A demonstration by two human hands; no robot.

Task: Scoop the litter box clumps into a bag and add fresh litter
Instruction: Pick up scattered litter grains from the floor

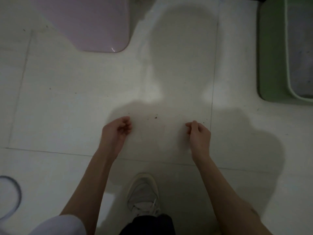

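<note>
A green litter box [271, 53] stands at the right edge of the head view, with pale grey litter [301, 53] inside; its right part is cut off. My left hand [117, 131] hangs over the white tiled floor with its fingers loosely curled, and it holds nothing. My right hand [199, 134] hangs level with it, a forearm's length to the right, fingers also loosely curled and empty. Both hands are well below and left of the litter box. No bag or scoop is in view.
A pink plastic object [94, 22] lies on the floor at the top left. A round grey ring [15, 195] shows at the lower left edge. My white sneaker [144, 194] stands on the tiles between my arms. Small brown crumbs [155, 117] dot the floor.
</note>
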